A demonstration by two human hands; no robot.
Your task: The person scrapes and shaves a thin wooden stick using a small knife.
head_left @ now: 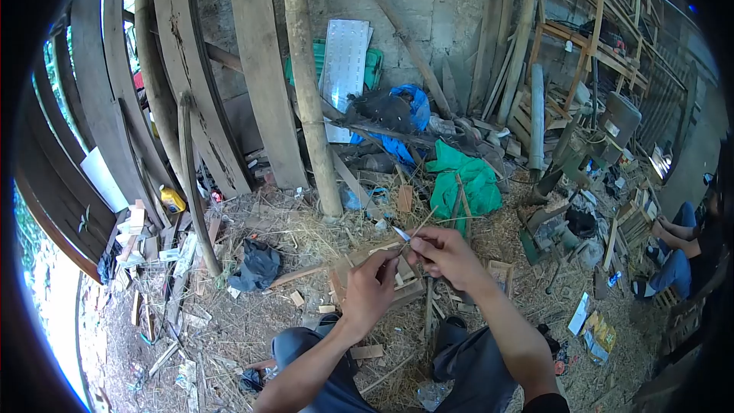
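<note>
In the middle of the head view, my right hand is closed round a small pointed object, whitish at the tip, which looks like a short blade. My left hand is just left of it, with thumb and fingertips pinched together. A thin straw-like strip rises between the two hands. What the left fingertips hold is too small to make out. Both hands are above a low wooden frame on the straw-covered ground, between my knees.
Wooden boards and a pole stand ahead. A green sack and a black plastic bag lie on the ground. A seated person is at the far right, near a metal machine.
</note>
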